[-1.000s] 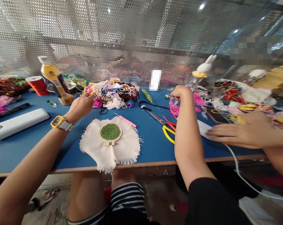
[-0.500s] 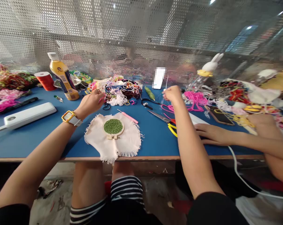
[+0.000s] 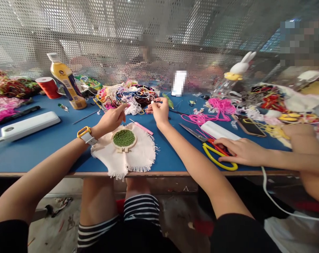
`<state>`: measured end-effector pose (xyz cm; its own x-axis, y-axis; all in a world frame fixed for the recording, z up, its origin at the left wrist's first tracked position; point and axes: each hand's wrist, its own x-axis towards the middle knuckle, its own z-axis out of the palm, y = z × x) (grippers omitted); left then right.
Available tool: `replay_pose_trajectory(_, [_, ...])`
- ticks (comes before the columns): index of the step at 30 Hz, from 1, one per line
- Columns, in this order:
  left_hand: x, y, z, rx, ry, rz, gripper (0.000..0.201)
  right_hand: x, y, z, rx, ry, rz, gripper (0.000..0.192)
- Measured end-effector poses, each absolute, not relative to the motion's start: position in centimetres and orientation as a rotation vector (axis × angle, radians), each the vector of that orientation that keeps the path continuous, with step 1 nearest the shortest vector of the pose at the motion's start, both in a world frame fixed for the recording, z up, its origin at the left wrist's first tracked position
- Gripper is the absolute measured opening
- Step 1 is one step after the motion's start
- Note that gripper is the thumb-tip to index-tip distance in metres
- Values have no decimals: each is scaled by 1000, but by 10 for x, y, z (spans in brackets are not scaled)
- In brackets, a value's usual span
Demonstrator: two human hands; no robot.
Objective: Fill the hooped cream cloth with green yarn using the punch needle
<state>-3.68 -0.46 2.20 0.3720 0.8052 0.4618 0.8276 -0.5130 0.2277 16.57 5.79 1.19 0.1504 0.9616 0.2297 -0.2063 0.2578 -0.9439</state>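
Observation:
My left hand [image 3: 112, 120], with a yellow-and-white watch [image 3: 85, 135] on its wrist, hovers above the back left of a pale frayed cloth [image 3: 139, 156]. Its fingers are drawn together; whatever may be between them is hidden. My right hand [image 3: 161, 111] is level with it, thumb and index finger pinched at a small whitish spot too small to name. An embroidery hoop [image 3: 124, 150] on the cloth frames a patch of green loops [image 3: 124, 138]. Behind the hoop lies a pink-handled punch needle [image 3: 143, 128]. Tangled yarn [image 3: 136, 96] is heaped beyond both hands.
A co-worker's hand [image 3: 243, 151] rests on yellow-and-red scissors [image 3: 205, 147] at right, by a white power bank [image 3: 219, 130]. Pink yarn [image 3: 221, 109] lies behind. On the left stand a drink bottle [image 3: 67, 84] and red thread spool [image 3: 49, 88], with another white power bank [image 3: 31, 126].
My right hand has moved left, close to my left hand, which has shifted slightly right and down. The co-worker's hand is now on the scissors, which have moved right.

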Motion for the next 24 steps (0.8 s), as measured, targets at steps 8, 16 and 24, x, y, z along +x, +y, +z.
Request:
replay_pose_trajectory(8, [-27,-9,17,-2561,-1525,-999,37,165,36,17,-922,-884,1259,24])
replay_pose_trajectory(16, [-26,-8,12,-2489,-1444,-934,34,165,31,16,-962,-843,1295,25])
replay_pose_trajectory(24, [-27,-13,17,-2449,-1340,-722,36,165,27,18,-944,-851,1310,24])
